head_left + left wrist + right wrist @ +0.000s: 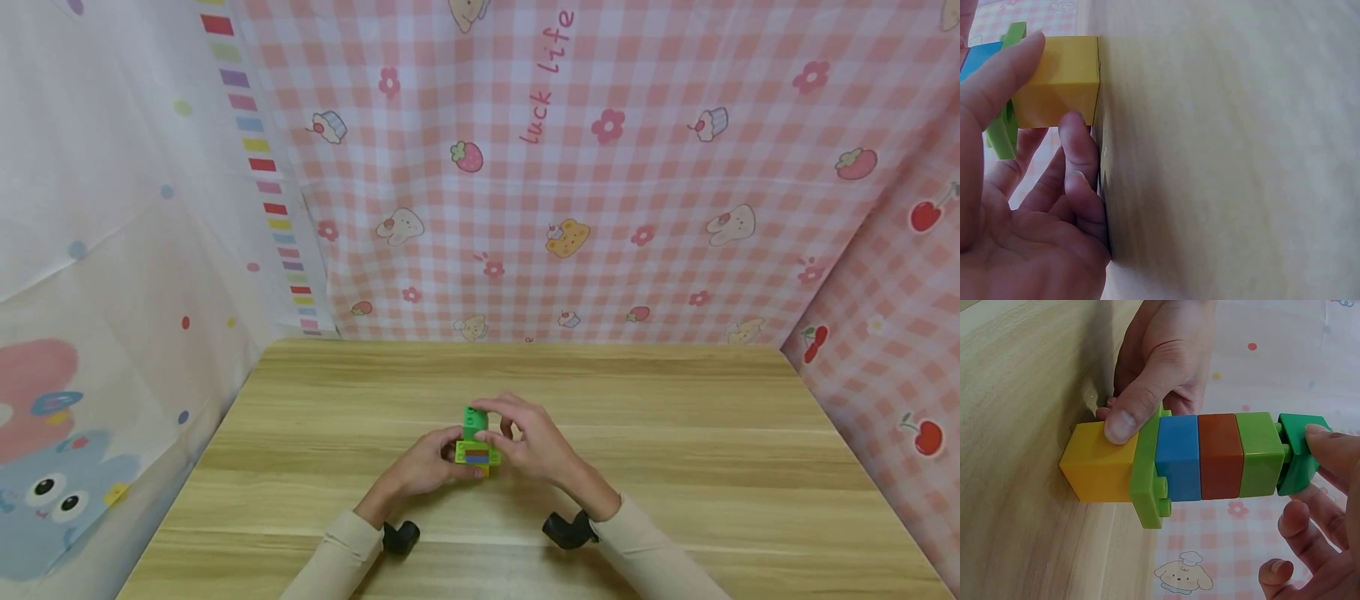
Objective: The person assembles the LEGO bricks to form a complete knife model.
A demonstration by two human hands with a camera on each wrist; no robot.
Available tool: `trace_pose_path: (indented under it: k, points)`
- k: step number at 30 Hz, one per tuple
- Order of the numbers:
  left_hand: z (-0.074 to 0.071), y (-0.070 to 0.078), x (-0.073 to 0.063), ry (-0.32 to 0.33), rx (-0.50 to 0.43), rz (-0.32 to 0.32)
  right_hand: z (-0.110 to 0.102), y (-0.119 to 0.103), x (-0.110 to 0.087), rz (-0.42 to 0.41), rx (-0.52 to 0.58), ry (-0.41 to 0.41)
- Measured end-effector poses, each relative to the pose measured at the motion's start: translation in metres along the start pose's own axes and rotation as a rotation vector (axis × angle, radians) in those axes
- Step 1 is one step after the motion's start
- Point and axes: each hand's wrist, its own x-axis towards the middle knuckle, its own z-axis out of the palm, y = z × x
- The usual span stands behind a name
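Observation:
A stack of toy building bricks stands upright on the wooden table. From the bottom, the right wrist view shows a yellow block (1100, 472), a wide light green plate (1145, 484), a blue brick (1178, 462), a reddish-brown brick (1221, 457) and a light green brick (1261, 464). A darker green brick (1295, 459) sits slightly tilted at the top, with studs showing in the gap beneath it. My right hand (534, 437) pinches this top brick between thumb and fingers. Low on the stack, my left hand (429, 462) holds the yellow block, its thumb pressed on one face.
The wooden table (675, 467) reaches back to a pink checked cloth (525, 192). A white patterned cloth (135, 275) hangs at the left, and a cherry-print cloth (892, 367) at the right. Black wrist pieces (567, 531) stick out by both sleeves.

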Motion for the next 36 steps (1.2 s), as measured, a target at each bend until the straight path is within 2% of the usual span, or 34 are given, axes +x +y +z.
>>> trace_pose_path:
  k: [11, 28, 36]
  points:
    - [-0.0002, -0.0049, 0.0021, -0.007, 0.024, -0.004, 0.0004, 0.0023, -0.0020, -0.034, -0.009, 0.013]
    - [0.0010, -0.0007, 0.0011, -0.002, 0.003, 0.009, -0.0015, 0.0017, -0.0006, -0.052, -0.014, 0.004]
    - [0.0024, -0.0012, 0.0028, 0.008, 0.036, 0.011, -0.0038, 0.0003, -0.0008, -0.052, -0.023, -0.011]
